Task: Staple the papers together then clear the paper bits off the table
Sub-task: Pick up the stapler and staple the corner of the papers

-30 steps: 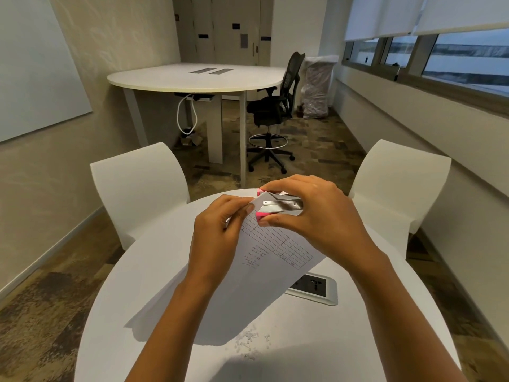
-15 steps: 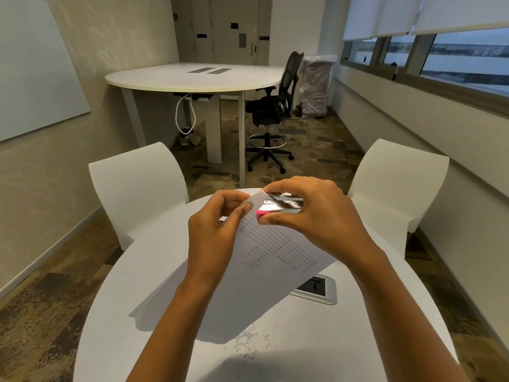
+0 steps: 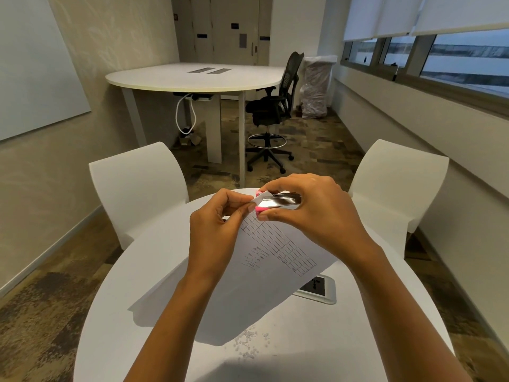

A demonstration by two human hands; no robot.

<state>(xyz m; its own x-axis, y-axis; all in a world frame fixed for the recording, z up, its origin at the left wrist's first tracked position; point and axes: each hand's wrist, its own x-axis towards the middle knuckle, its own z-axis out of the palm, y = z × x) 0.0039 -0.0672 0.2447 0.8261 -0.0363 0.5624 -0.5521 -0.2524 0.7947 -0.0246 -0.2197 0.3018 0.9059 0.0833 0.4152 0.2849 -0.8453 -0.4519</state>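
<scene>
White papers (image 3: 264,260) with a printed grid are held up over the round white table (image 3: 132,312). My left hand (image 3: 217,232) pinches the papers near their top corner. My right hand (image 3: 311,213) grips a small pink and silver stapler (image 3: 278,203), whose jaws sit over that corner. A scatter of small white paper bits (image 3: 249,343) lies on the table near me, just below the papers' lower edge.
A power socket plate (image 3: 319,289) is set into the table at the right, partly under the papers. Two white chairs (image 3: 137,186) (image 3: 396,188) stand across the table. Beyond them are a bigger white table (image 3: 192,78) and a black office chair (image 3: 272,111).
The hands, papers and stapler have stayed almost in place. The papers have lifted slightly and uncover more of the socket plate.
</scene>
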